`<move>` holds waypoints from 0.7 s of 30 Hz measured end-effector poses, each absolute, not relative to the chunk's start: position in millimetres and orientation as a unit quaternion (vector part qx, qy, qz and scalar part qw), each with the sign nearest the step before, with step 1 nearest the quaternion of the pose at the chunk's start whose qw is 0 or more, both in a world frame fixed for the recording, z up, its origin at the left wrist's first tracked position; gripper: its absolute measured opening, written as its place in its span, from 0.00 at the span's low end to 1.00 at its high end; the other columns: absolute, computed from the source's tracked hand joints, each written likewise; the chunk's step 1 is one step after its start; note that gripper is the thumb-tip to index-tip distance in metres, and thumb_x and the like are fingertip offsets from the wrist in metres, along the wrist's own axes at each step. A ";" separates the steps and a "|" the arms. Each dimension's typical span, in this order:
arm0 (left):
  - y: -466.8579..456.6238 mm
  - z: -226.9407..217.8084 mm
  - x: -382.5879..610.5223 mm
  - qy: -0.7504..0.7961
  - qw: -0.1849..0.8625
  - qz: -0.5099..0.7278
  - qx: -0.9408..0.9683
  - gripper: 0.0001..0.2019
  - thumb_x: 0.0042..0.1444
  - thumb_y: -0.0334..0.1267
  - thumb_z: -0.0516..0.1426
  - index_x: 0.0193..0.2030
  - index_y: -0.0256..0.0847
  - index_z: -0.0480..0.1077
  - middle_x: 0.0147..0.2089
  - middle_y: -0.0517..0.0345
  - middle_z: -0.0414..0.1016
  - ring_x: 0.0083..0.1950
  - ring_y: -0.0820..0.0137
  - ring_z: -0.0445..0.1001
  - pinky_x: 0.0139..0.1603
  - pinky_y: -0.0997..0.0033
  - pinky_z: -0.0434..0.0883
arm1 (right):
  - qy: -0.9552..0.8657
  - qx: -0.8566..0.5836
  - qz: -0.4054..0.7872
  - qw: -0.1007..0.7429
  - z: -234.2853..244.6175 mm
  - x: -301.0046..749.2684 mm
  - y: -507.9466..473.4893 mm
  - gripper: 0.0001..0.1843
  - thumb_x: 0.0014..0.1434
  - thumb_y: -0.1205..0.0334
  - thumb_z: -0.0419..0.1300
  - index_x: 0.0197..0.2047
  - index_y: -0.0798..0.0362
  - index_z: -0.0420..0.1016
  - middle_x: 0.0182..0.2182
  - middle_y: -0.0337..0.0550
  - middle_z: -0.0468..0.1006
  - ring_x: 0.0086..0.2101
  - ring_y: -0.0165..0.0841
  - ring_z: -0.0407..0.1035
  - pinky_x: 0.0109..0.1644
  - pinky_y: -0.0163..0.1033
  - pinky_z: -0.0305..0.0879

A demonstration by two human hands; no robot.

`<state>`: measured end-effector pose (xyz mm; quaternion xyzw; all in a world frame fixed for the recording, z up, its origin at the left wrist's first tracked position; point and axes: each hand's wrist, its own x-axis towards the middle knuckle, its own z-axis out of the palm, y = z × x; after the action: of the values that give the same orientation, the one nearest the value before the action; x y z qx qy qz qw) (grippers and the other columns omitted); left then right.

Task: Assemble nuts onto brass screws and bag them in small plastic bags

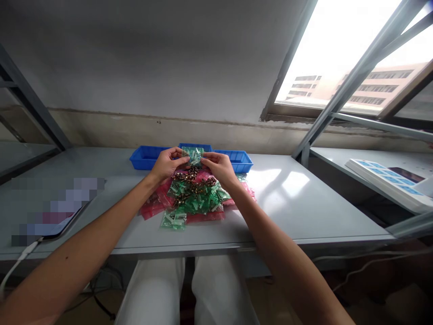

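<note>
Between my two hands a small green plastic bag (pixel 193 155) is held up, with light-coloured pieces inside. My left hand (pixel 168 163) pinches its left edge and my right hand (pixel 217 165) its right edge. Below them on the table lies a heap of green bags (pixel 199 201) and red bags (pixel 156 202) with small parts in them. Loose dark brassy metal pieces (pixel 191 175) are scattered over the top of the heap. One green bag (pixel 173 220) lies at the heap's near edge, showing whitish pieces.
Behind the heap stand a left blue tray (pixel 137 159), a middle blue tray (pixel 204 146) and a right blue tray (pixel 245 167). A pixelated device with a white cable (pixel 27 250) lies on the left of the grey table (pixel 287 212). Metal frame posts (pixel 306 131) rise at the right.
</note>
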<state>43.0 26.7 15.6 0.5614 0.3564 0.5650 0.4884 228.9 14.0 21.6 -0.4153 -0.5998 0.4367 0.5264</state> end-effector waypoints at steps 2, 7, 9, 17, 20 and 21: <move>26.6 15.3 43.0 0.355 0.487 0.563 0.565 0.17 0.39 0.41 0.70 0.33 0.35 0.72 0.32 0.59 0.75 0.32 0.71 0.76 0.39 0.64 0.79 | -0.600 -0.418 0.432 0.528 20.2 229.0 15.0 0.18 0.49 0.56 0.66 0.42 0.58 0.79 0.33 0.47 0.80 0.31 0.32 0.71 0.31 0.35 0.66; 24.0 17.2 44.7 0.360 0.485 0.555 0.572 0.17 0.40 0.40 0.70 0.34 0.35 0.73 0.31 0.60 0.74 0.32 0.72 0.76 0.39 0.65 0.78 | -0.620 -0.422 0.382 0.540 18.1 229.9 17.5 0.14 0.50 0.57 0.64 0.37 0.57 0.78 0.28 0.43 0.77 0.27 0.29 0.67 0.28 0.34 0.62; 22.7 18.4 45.5 0.360 0.486 0.553 0.573 0.17 0.41 0.40 0.70 0.34 0.35 0.73 0.31 0.60 0.74 0.32 0.72 0.76 0.39 0.64 0.78 | -0.635 -0.431 0.349 0.538 17.0 230.2 18.6 0.13 0.51 0.58 0.63 0.37 0.56 0.77 0.27 0.42 0.76 0.27 0.29 0.67 0.28 0.34 0.61; 18.8 22.3 46.9 0.371 0.483 0.536 0.585 0.16 0.41 0.40 0.69 0.33 0.34 0.72 0.31 0.60 0.73 0.33 0.70 0.77 0.42 0.60 0.79 | -0.673 -0.441 0.255 0.537 20.1 229.0 13.7 0.06 0.51 0.63 0.59 0.32 0.54 0.76 0.25 0.39 0.74 0.26 0.29 0.65 0.31 0.34 0.61; 19.2 21.3 46.9 0.366 0.487 0.538 0.582 0.16 0.41 0.39 0.68 0.34 0.34 0.72 0.33 0.59 0.73 0.33 0.70 0.77 0.40 0.60 0.79 | -0.672 -0.429 0.253 0.548 21.4 227.8 11.8 0.05 0.50 0.65 0.59 0.31 0.55 0.75 0.23 0.37 0.72 0.25 0.27 0.63 0.30 0.33 0.59; 19.6 20.7 46.9 0.362 0.488 0.542 0.581 0.16 0.41 0.39 0.69 0.34 0.35 0.72 0.34 0.59 0.73 0.34 0.70 0.76 0.40 0.60 0.79 | -0.670 -0.426 0.254 0.552 21.3 227.4 11.7 0.05 0.50 0.65 0.59 0.31 0.55 0.75 0.22 0.36 0.71 0.24 0.27 0.62 0.29 0.33 0.59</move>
<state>46.9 19.6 20.7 0.5805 0.3625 0.5420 0.4877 227.4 11.7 21.3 -0.4261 -0.6702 0.2536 0.5523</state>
